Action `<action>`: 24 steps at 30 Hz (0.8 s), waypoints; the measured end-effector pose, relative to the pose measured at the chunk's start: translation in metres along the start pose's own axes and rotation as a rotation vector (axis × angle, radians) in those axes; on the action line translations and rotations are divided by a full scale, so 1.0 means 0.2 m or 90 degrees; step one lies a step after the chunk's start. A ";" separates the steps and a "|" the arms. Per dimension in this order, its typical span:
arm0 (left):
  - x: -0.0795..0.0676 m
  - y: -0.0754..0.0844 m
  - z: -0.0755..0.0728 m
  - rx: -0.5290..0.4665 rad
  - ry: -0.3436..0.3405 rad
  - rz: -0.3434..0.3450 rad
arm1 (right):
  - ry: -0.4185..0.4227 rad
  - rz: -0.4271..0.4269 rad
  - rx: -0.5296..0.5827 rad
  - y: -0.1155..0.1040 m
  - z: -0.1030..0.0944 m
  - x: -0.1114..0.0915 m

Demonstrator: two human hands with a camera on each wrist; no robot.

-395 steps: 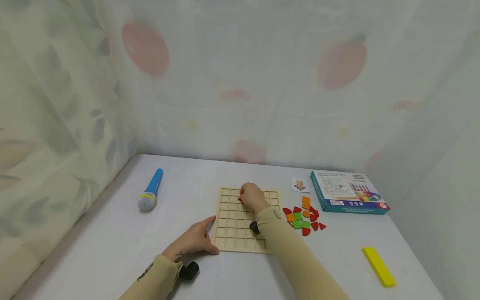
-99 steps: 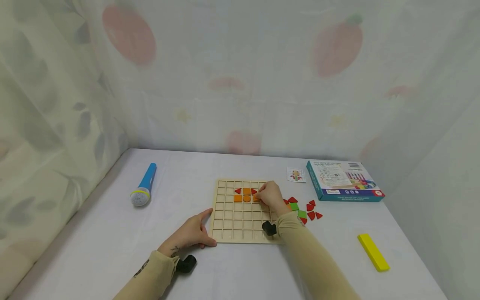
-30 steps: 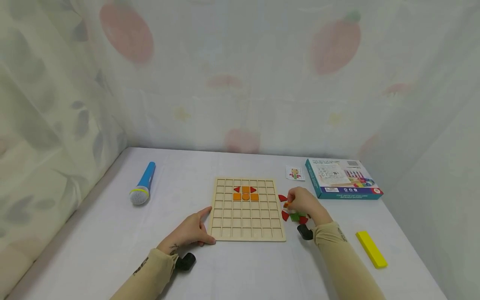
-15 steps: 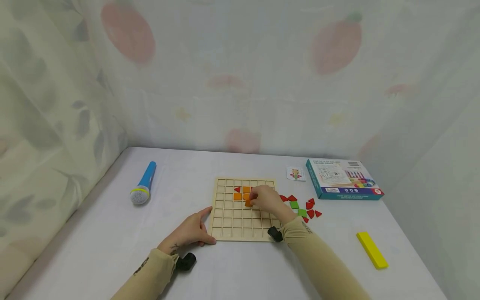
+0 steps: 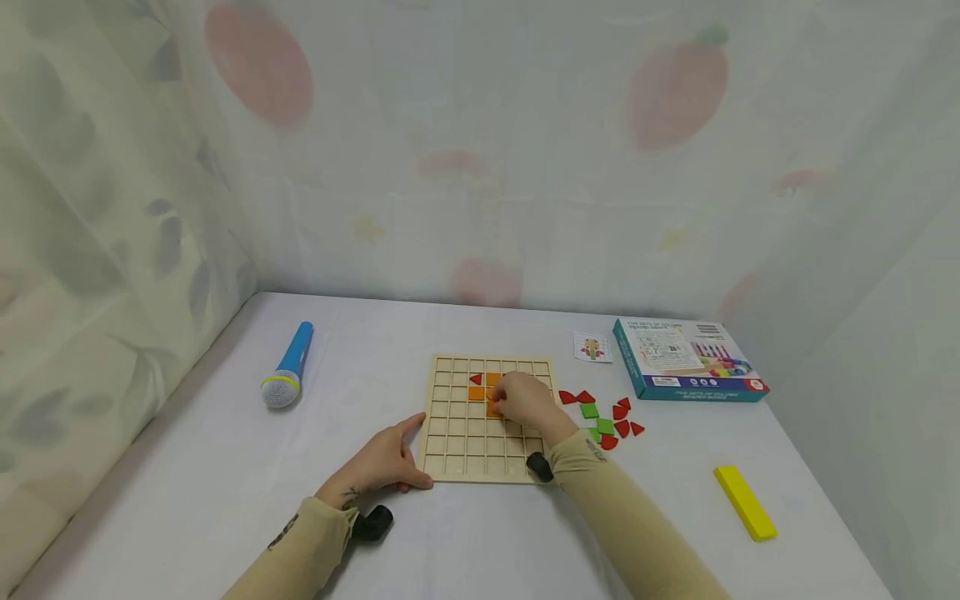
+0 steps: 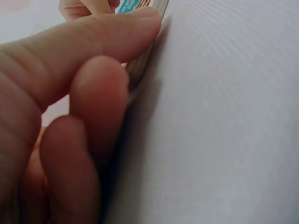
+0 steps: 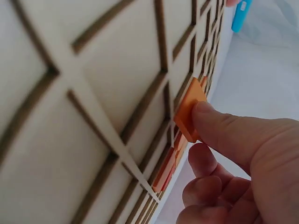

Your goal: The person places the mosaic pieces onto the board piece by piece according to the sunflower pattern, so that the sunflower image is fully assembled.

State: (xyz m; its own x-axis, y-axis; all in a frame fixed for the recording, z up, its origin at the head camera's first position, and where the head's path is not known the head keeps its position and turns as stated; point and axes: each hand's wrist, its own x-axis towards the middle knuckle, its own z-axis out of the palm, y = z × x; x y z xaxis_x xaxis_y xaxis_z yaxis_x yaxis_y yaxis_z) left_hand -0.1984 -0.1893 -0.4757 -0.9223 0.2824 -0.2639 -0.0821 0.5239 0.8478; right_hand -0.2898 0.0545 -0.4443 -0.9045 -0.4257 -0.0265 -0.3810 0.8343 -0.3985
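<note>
Pinching an orange tile [image 7: 187, 113] brought from the loose pieces [image 5: 605, 427], the right hand [image 5: 528, 402] meets the grid board [image 5: 485, 428], seating apparently incomplete; the left hand [image 5: 381, 460], spread, touches the board.

Blue microphone [image 5: 289, 365] lying flat, teal-edged box [image 5: 684, 360], yellow bar [image 5: 746, 502], white tabletop [image 5: 480, 542], strawberry-print curtain [image 5: 480, 225] behind

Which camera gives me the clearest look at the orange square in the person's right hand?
The right wrist view: the orange square shows large there, the right hand covering only part of it. In the head view it looks small and partly hidden by the hand; the left wrist view doesn't show it.
</note>
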 end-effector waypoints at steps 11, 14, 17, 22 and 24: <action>0.01 0.00 0.01 -0.013 -0.006 0.001 | 0.052 -0.002 -0.038 0.04 -0.07 -0.06; 0.01 0.00 0.00 -0.013 -0.006 0.003 | 0.088 0.046 -0.017 0.14 -0.14 -0.09; 0.01 0.00 0.00 -0.009 -0.006 0.006 | 0.109 0.121 0.001 0.27 -0.22 -0.14; 0.01 -0.02 0.00 -0.004 -0.003 0.003 | 0.093 0.299 -0.002 0.49 -0.32 -0.23; 0.01 -0.02 0.00 -0.005 -0.002 0.002 | 0.071 0.362 -0.016 0.55 -0.32 -0.26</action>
State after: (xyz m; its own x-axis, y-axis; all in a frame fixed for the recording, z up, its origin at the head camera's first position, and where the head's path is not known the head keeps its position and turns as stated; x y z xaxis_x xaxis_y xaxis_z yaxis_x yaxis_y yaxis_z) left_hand -0.2006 -0.1909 -0.4802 -0.9211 0.2866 -0.2634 -0.0827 0.5171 0.8519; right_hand -0.2973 0.1916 -0.4277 -0.9827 0.1301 -0.1321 0.1672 0.9298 -0.3280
